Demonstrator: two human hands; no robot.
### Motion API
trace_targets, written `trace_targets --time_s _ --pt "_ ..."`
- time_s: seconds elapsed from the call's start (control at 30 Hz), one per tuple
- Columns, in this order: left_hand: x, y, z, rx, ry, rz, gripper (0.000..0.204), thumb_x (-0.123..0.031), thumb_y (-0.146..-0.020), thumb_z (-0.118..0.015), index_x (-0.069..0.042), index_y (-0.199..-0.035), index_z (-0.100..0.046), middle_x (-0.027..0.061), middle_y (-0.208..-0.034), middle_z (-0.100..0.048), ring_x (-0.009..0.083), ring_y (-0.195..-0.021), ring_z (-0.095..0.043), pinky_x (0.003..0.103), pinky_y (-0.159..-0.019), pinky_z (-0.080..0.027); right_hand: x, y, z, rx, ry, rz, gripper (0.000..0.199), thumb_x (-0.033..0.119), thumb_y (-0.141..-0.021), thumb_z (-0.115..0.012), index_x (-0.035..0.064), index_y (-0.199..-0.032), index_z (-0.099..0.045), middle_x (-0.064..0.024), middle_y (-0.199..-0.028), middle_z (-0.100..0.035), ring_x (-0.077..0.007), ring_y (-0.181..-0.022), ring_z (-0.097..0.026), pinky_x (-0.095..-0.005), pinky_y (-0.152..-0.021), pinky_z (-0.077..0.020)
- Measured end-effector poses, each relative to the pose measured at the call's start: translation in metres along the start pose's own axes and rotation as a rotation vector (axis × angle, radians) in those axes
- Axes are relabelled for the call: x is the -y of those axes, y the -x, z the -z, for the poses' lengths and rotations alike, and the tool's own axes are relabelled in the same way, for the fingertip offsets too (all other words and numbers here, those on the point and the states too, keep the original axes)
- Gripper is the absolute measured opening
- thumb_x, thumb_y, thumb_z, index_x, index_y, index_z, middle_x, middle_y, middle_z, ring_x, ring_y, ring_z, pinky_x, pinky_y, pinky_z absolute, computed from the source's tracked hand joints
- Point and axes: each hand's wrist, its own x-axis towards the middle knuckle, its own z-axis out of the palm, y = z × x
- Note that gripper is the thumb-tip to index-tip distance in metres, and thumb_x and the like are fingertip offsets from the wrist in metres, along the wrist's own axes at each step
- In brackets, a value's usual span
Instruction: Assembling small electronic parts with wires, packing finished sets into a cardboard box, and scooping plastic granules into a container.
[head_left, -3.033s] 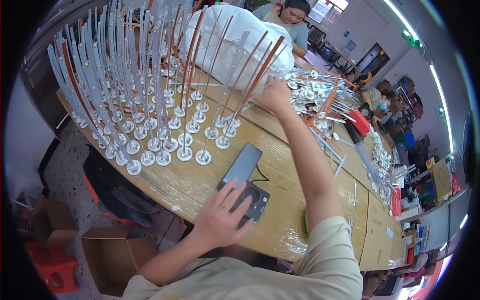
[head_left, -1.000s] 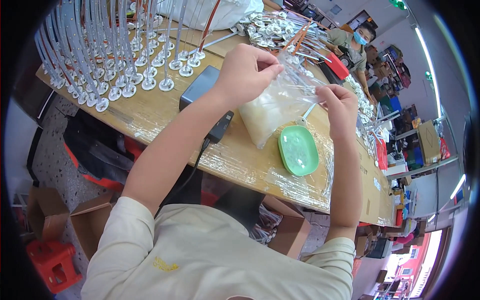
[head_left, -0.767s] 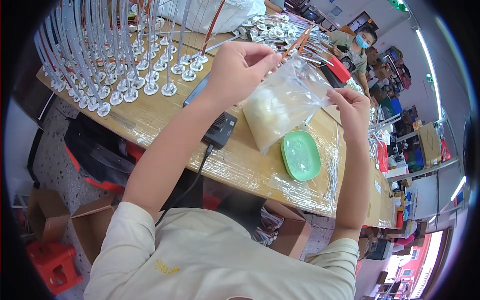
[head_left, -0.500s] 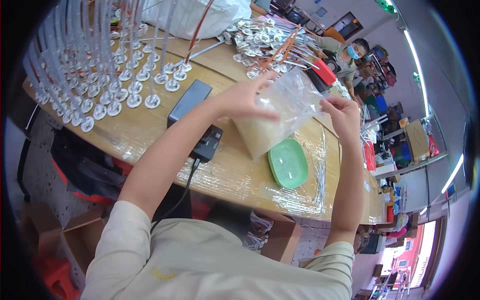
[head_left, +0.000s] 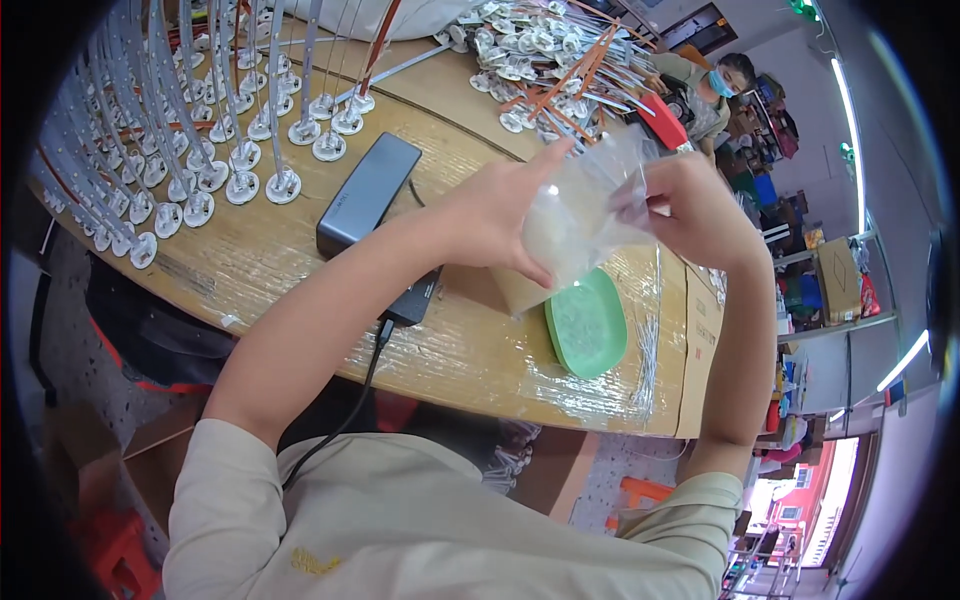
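Observation:
A clear plastic bag [head_left: 572, 222] with pale contents is held up over the table, tilted. My left hand [head_left: 495, 215] grips it from the left, thumb on the near side and fingers partly hidden behind. At the bag's upper right mouth, the curled fingers of my right hand [head_left: 697, 205] hold the plastic; some fingertips are hidden by the film. Just below the bag sits a shallow green dish [head_left: 590, 345] with small pale or clear bits in it, too small to name.
Many upright light strips on round white bases [head_left: 283, 186] crowd the left. A dark grey box [head_left: 370, 190] and a black cabled device [head_left: 412, 300] lie by my left forearm. Thin white strips [head_left: 648, 365] lie right of the dish. Across the table, behind a heap [head_left: 535, 60], sits a masked person [head_left: 700, 85].
My left hand has closed on the side of the bag. My right hand has turned inward and bent over the bag's mouth. The view has shifted slightly.

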Motion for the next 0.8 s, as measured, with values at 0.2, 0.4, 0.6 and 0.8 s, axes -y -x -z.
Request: trace_targets --time_s 0.2,0.4,0.6,0.8 --pt "0.001 0.001 -0.001 0.026 0.050 -0.001 0.122 -0.028 -0.051 -0.090 -0.005 -0.146 -0.017 0.0239 -0.119 -0.057 0.0411 -0.108 -0.057 0.042 -0.094 -0.047 0.003 -0.030 -0.008 0.281 -0.246 0.141 0.033 0.003 -0.072 -0.073 0.0024 -0.104 -0.067 -0.0098 -0.091 -0.068 -0.0205 -0.083 -0.067 -0.0306 -0.076 -0.0528" --pt "0.005 0.003 -0.006 0.000 0.012 -0.003 0.120 -0.028 -0.052 -0.090 -0.006 -0.145 -0.018 0.0236 -0.120 -0.056 0.0399 -0.109 -0.057 0.041 -0.094 -0.047 0.001 -0.039 -0.013 0.491 -0.117 0.090 0.049 0.009 -0.067 -0.080 0.0031 -0.112 -0.062 -0.0116 -0.099 -0.066 -0.0218 -0.095 -0.065 -0.0325 -0.082 -0.0532" --pt "0.005 0.001 -0.005 0.011 0.043 -0.014 0.117 -0.027 -0.051 -0.091 -0.001 -0.142 -0.022 0.0240 -0.121 -0.056 0.0407 -0.111 -0.054 0.042 -0.095 -0.045 -0.003 -0.036 -0.030 0.353 -0.108 0.222 0.046 0.013 -0.069 -0.080 0.0021 -0.110 -0.062 -0.0128 -0.099 -0.065 -0.0228 -0.091 -0.065 -0.0339 -0.079 -0.0534" --pt "0.005 0.000 -0.006 0.013 0.040 -0.010 0.118 -0.028 -0.051 -0.091 -0.002 -0.142 -0.021 0.0226 -0.121 -0.055 0.0392 -0.112 -0.054 0.042 -0.095 -0.045 -0.003 -0.033 -0.039 0.339 -0.180 0.066 0.045 0.022 -0.067 -0.082 0.0019 -0.103 -0.063 -0.0112 -0.095 -0.065 -0.0229 -0.091 -0.063 -0.0336 -0.077 -0.0496"
